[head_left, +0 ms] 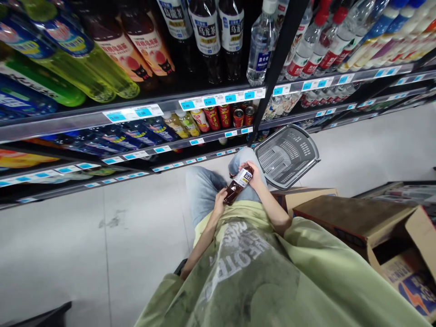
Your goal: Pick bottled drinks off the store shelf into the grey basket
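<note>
Above your bent knees, in front of the drinks shelves, a dark bottle (pixel 238 184) lies slantwise between your two hands, its white label facing up toward you. Your left hand (pixel 220 202) grips the end nearer your body, while your right hand (pixel 255 176) is wrapped around the far end, so both are closed on the same bottle, a little apart from each other along its length. Whether the cap is on you cannot tell, as your right hand covers that end. Just beyond your right knee, a grey basket (pixel 308 152) sits on the pale floor (pixel 143 245), close to the shelf foot. Nearer you on that same side are cardboard boxes, the larger box (pixel 354 211) with its flaps open. On the upper shelf (pixel 136 109) ahead of you stand dark bottles (pixel 206 34) with similar white labels, a clear bottle (pixel 261 50) to their right and peach-labelled bottles (pixel 146 43) to their left. One level down, red cans (pixel 225 116) stand beside yellow-labelled bottles. You wear a black band (pixel 180 267) on your left wrist, and your green shirt (pixel 252 272) fills the foreground.
</note>
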Available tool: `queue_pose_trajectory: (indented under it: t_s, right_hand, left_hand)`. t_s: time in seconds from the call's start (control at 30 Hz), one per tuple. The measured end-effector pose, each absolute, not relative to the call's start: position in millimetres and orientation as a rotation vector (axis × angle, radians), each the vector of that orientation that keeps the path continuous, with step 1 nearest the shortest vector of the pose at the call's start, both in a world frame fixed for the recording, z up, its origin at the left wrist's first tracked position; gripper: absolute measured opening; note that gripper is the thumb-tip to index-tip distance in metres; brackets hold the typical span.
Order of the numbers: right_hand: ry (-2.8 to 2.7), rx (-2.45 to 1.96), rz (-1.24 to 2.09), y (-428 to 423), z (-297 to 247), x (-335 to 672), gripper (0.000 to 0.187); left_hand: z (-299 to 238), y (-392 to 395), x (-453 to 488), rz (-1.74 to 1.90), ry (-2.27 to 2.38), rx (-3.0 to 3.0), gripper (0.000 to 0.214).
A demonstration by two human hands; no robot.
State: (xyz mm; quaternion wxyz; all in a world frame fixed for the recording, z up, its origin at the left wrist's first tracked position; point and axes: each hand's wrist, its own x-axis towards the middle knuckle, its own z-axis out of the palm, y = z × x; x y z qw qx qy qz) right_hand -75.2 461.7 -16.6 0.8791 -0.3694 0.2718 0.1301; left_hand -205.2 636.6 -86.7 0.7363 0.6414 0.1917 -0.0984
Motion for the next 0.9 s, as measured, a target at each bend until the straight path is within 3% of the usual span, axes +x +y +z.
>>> queue_pose_trajectory:
  t_s: [0.23,0.57,0.77,0.9]
  right_hand:
    - [0.539,-0.84,0.293,466.0,-17.9,-74.7,0.017]
    - [0.211,-1.533,0.206,435.5,-7.3,-87.3,0.037]
    - [0.529,-1.554,-0.104,387.3,-14.0,-92.3,0.039]
    - [0.735,-1.504,-0.333,343.1,-15.2,-79.6,0.044]
  left_hand:
    - [-85.2,628.3,-202.2,-0.277,0.513,1.23,0.057]
    - [-87.1,636.9,-205.2,-0.14,0.449,1.486,0.053]
    - [-92.9,628.9,-193.2,-0.252,0.539,1.228,0.072]
    - [-99.8,628.1,-187.9,-0.282,0.608,1.18,0.066]
